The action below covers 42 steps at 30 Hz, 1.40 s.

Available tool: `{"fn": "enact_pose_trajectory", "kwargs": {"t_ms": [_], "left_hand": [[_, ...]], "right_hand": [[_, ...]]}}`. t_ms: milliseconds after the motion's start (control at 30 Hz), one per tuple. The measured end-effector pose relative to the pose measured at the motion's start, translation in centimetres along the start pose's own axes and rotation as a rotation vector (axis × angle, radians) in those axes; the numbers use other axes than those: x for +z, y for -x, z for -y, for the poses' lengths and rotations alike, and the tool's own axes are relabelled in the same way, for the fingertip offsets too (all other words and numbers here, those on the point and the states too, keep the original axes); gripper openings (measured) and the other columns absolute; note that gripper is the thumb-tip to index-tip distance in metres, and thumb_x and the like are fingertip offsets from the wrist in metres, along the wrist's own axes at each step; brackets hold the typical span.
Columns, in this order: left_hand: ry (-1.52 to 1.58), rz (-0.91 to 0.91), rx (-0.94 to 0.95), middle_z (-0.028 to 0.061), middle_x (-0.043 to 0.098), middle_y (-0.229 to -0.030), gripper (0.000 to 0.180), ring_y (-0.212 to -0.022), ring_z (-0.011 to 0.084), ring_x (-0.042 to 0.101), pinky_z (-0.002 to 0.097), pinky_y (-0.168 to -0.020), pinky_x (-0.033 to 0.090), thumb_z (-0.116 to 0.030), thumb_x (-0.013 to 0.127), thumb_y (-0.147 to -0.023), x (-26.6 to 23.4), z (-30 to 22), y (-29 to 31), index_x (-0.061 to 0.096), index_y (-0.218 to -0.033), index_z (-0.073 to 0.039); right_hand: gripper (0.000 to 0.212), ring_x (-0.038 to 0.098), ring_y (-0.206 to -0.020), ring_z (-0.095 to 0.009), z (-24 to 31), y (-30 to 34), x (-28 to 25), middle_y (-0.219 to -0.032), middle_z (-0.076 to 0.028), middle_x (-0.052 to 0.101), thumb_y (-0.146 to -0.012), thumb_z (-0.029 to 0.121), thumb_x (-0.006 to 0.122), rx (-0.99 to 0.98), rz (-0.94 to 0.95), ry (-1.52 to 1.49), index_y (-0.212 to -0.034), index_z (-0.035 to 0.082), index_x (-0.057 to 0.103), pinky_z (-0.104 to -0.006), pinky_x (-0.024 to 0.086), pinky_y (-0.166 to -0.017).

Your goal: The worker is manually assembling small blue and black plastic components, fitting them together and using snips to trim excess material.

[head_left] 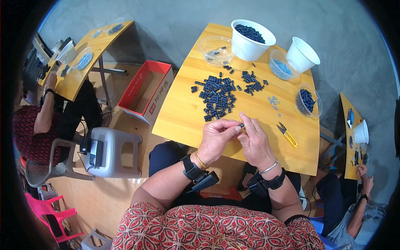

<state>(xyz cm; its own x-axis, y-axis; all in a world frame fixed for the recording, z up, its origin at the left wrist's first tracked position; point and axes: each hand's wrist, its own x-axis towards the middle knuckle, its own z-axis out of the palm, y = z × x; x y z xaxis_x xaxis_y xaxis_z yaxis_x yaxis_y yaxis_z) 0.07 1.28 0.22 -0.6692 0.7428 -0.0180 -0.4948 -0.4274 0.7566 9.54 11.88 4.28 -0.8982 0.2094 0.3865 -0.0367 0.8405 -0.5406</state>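
My left hand (pixel 216 138) and my right hand (pixel 256 142) meet over the near edge of a yellow wooden table (pixel 179 121). Between their fingertips they pinch a small dark plastic piece (pixel 241 125), mostly covered by the fingers. Just beyond my hands lies a big pile of black plastic pieces (pixel 217 95), with a smaller pile of black pieces (pixel 252 83) to its right. Small silvery parts (pixel 273 101) are scattered right of the piles. Thread snips with yellow handles (pixel 288 135) lie to the right of my right hand.
At the back stand a white tub of black pieces (pixel 250 45), a clear bowl (pixel 216 56), a bowl of silvery parts (pixel 282 68), a white bucket (pixel 302 55) and a bowl of black pieces (pixel 308 102). A red-white box (pixel 146 91) stands left. Other people work at side tables.
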Motion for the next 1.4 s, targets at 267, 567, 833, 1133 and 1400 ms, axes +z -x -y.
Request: {"fn": "enact_pose_trajectory", "kwargs": {"t_ms": [267, 567, 833, 1133, 1400], "left_hand": [[-0.085, -0.023, 0.008, 0.0095, 0.063, -0.087, 0.011, -0.078, 0.0132, 0.061, 0.0254, -0.070, 0.052, 0.005, 0.059, -0.080, -0.3, 0.7, 0.3, 0.062, -0.091, 0.003], [0.066, 0.287, -0.305, 0.0091, 0.063, -0.083, 0.013, -0.073, 0.0180, 0.064, 0.0277, -0.069, 0.053, -0.002, 0.058, -0.084, 0.4, -1.1, 2.6, 0.060, -0.095, 0.002], [0.176, 0.384, -0.281, 0.0051, 0.061, -0.085, 0.017, -0.075, 0.0140, 0.063, 0.0293, -0.072, 0.054, -0.007, 0.057, -0.086, -1.3, -1.3, 2.0, 0.060, -0.100, 0.001], [0.238, 0.320, -0.263, 0.0056, 0.057, -0.077, 0.014, -0.070, 0.0122, 0.053, 0.0324, -0.070, 0.053, -0.005, 0.056, -0.086, -1.6, -1.9, 1.9, 0.060, -0.098, 0.001], [0.297, 0.341, -0.279, 0.0037, 0.059, -0.078, 0.014, -0.070, 0.0101, 0.057, 0.0308, -0.071, 0.055, -0.006, 0.056, -0.087, -1.6, -1.7, 1.1, 0.060, -0.097, 0.001]], "right_hand": [[0.047, 0.055, -0.081, -0.035, 0.7, 0.6, 0.0, -0.098, -0.018, 0.054, -0.088, 0.029, 0.049, 0.121, 0.100, -0.003, -0.123, -0.002, 0.042, -0.0390, 0.046, -0.073], [0.015, 0.059, -0.069, -0.027, -1.4, -2.0, -2.4, -0.081, -0.016, 0.058, -0.084, 0.012, 0.054, 0.165, -0.048, -0.110, -0.093, 0.000, 0.056, -0.0319, 0.046, -0.063], [0.008, 0.058, -0.071, -0.034, -3.9, -5.7, 0.5, -0.074, -0.017, 0.059, -0.077, 0.005, 0.056, 0.088, 0.018, 0.003, -0.084, 0.003, 0.054, -0.0393, 0.047, -0.063], [0.004, 0.058, -0.071, -0.035, -9.7, -6.3, -2.0, -0.073, -0.017, 0.059, -0.077, 0.007, 0.056, 0.297, -0.138, 0.205, -0.078, 0.003, 0.054, -0.0411, 0.046, -0.063], [0.007, 0.058, -0.074, -0.034, -10.3, -7.5, -1.3, -0.075, -0.016, 0.059, -0.077, 0.011, 0.058, 0.281, -0.093, 0.244, -0.078, 0.005, 0.055, -0.0422, 0.046, -0.065]]}}
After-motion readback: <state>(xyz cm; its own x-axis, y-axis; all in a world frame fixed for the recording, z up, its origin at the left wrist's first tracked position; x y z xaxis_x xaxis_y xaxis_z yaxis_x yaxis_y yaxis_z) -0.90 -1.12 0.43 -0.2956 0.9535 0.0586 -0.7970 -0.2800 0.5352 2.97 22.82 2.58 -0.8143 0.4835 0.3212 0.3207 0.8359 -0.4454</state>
